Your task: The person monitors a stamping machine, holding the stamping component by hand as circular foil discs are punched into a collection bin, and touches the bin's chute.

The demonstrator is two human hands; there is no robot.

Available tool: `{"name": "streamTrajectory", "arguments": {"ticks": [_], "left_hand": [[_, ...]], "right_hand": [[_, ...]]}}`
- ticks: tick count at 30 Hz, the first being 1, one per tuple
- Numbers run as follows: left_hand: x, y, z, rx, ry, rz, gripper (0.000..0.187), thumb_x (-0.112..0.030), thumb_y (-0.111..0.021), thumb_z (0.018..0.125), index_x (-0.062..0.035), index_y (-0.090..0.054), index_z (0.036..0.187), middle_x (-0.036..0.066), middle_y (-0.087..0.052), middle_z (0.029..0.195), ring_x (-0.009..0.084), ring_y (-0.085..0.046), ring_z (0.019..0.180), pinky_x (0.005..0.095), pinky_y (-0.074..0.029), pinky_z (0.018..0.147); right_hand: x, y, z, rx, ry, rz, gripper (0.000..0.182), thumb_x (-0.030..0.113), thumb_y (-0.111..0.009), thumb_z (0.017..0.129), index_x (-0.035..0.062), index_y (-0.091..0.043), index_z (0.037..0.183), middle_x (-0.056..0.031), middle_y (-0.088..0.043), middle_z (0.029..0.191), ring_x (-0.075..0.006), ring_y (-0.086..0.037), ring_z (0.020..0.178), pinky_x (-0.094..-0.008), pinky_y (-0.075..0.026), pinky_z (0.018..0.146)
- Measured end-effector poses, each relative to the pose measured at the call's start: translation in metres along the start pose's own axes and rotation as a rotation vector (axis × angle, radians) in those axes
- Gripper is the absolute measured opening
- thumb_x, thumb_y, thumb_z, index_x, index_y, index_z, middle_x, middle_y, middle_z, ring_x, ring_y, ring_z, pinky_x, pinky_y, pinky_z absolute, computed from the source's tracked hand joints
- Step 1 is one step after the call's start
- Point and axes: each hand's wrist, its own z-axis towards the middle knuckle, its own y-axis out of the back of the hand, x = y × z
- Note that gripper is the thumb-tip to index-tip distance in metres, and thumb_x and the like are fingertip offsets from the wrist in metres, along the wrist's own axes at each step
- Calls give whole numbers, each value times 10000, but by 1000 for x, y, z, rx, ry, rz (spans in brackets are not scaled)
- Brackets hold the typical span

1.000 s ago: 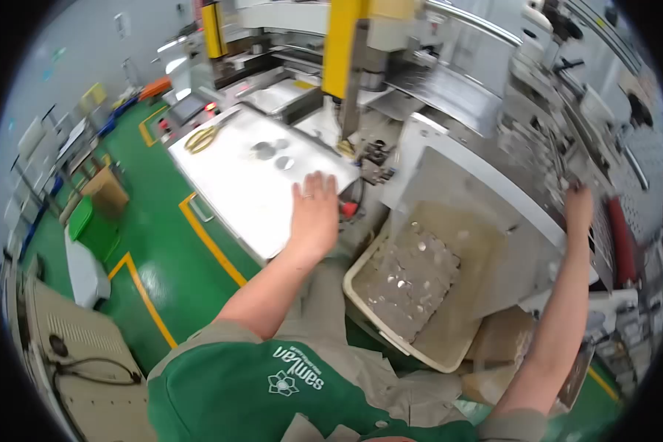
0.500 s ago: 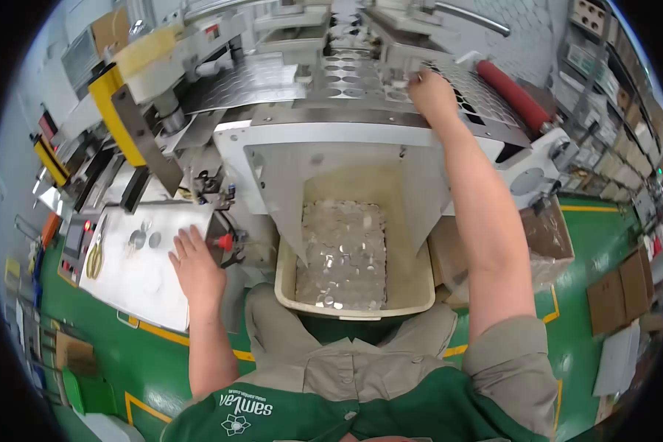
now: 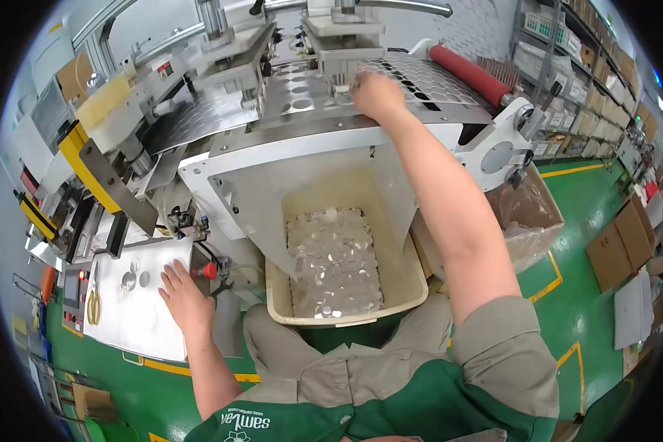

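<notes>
My right hand (image 3: pixel 379 97) reaches over the machine bed, its fingers curled beside the small fitting under the right press head (image 3: pixel 340 77). What they pinch, if anything, is hidden. Under and beside it runs a sheet punched with rows of round holes (image 3: pixel 412 87). My left hand (image 3: pixel 189 300) lies with fingers spread at the right edge of a white-topped table (image 3: pixel 140 320). Left of it on this surface are a few small grey discs (image 3: pixel 129 281) and yellow-handled cutters (image 3: pixel 93 306). The left hand holds nothing.
Below the machine a cream bin (image 3: pixel 420 295) holds many shiny clear discs (image 3: pixel 334 258). A red stop button (image 3: pixel 211 270) sits near my left hand. The red roller (image 3: pixel 470 72) lies to the right, above a lined cardboard box (image 3: pixel 534 214). Yellow upright bars (image 3: pixel 88 166) stand left.
My right hand has moved left along the sheet, closer to the press head. The camera view has also shifted. The left hand stays resting on the white surface.
</notes>
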Motion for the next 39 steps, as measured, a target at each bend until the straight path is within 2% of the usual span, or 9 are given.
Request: {"name": "streamTrajectory", "arguments": {"ticks": [7,9,18,23,28,33,36,37,39], "left_hand": [[2,-3,1,-8,-5,-4,871,-31,-674,668,-2,-284,1446,249,-314,1487,387,-295,1394,511,-233,1141],[3,-8,2,-33,-2,-1,890,-31,-684,654,-15,-282,1448,239,-320,1487,379,-297,1395,513,-245,1137],[2,-5,1,-40,0,2,895,-39,-687,649,-26,-283,1447,233,-332,1483,375,-306,1392,518,-265,1126],[-1,2,1,22,20,-6,919,-49,-721,656,-15,-271,1457,230,-305,1498,369,-287,1403,501,-240,1145],[2,-1,0,5,19,-45,840,-14,-651,678,3,-296,1438,243,-313,1489,386,-277,1405,513,-211,1148],[0,4,-2,7,38,-59,878,-37,-685,669,-5,-283,1449,225,-308,1499,360,-264,1416,491,-185,1164],[4,-3,0,-5,27,-39,873,-37,-679,679,6,-276,1452,234,-307,1496,364,-267,1413,487,-180,1165],[2,3,0,-25,22,-39,860,-32,-668,686,10,-276,1451,236,-307,1495,364,-267,1413,487,-180,1164],[-1,12,-2,29,31,-54,795,-4,-611,713,21,-292,1441,247,-317,1485,371,-269,1411,494,-182,1160]], "right_hand": [[0,-2,4,-92,-12,76,301,197,-528,831,56,-671,1055,-201,-683,1017,-344,-651,978,-471,-483,855],[-1,2,2,70,2,-29,277,198,-523,839,61,-651,1043,-191,-686,1012,-352,-652,967,-476,-475,836],[3,10,2,46,-51,51,288,209,-523,828,42,-680,1002,-195,-681,1038,-367,-649,986,-462,-476,898],[0,-2,2,-101,-22,62,262,225,-542,827,35,-702,910,-195,-693,961,-334,-661,941,-488,-498,781],[-4,-8,4,-30,31,0,295,213,-522,844,65,-645,1067,-213,-674,1004,-371,-661,916,-479,-505,816],[-4,-1,3,44,1,-38,293,241,-523,846,34,-702,950,-214,-685,922,-396,-656,888,-496,-497,824],[1,-1,2,-95,-12,34,290,225,-523,858,52,-665,1042,-203,-687,898,-396,-656,871,-486,-493,844],[-9,-12,0,-106,146,12,292,206,-527,857,53,-642,1078,-197,-684,852,-392,-659,844,-496,-487,831],[-14,-17,7,-18,55,5,284,216,-531,858,63,-654,1062,-187,-683,926,-385,-654,878,-493,-485,836]]}}
